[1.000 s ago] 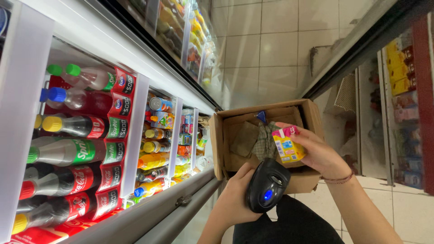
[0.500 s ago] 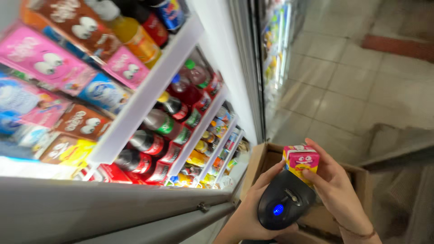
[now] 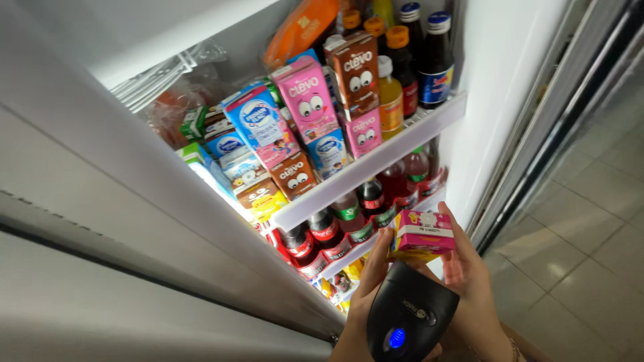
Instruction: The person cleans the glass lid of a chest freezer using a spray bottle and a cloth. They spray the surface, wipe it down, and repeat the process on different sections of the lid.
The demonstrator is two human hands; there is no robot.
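**2 hands, a pink drink carton and a scanner at an open cooler**

At 5 o'clock in the view, the right hand (image 3: 473,281) grasps a small pink and yellow drink carton (image 3: 422,234), a cardboard box shape with sharp edges, fingers curled behind it and thumb on its far side. The carton sits just in front of the cooler's lower shelf. At 6 o'clock, the left hand (image 3: 365,315) is clenched around a black handheld scanner (image 3: 409,318), rounded smooth plastic with a glowing blue light, its head touching the carton's underside.

The open cooler (image 3: 503,80) has white walls. Its upper shelf (image 3: 376,164), a white ledge running from 9 o'clock to 2 o'clock, holds upright cartons: pink cartons (image 3: 310,100) with cartoon eyes, brown cartons (image 3: 352,67), and blue and white cartons (image 3: 258,124). At 1 o'clock stand dark glass bottles (image 3: 436,57) with blue caps and a yellow bottle (image 3: 390,97). An orange pouch (image 3: 298,30) lies at 12 o'clock.

The lower shelf, at the centre, holds plastic soda bottles (image 3: 335,231) lying on their sides, caps outward, with red and green labels.

Grey floor tiles (image 3: 583,255) fill 4 o'clock.
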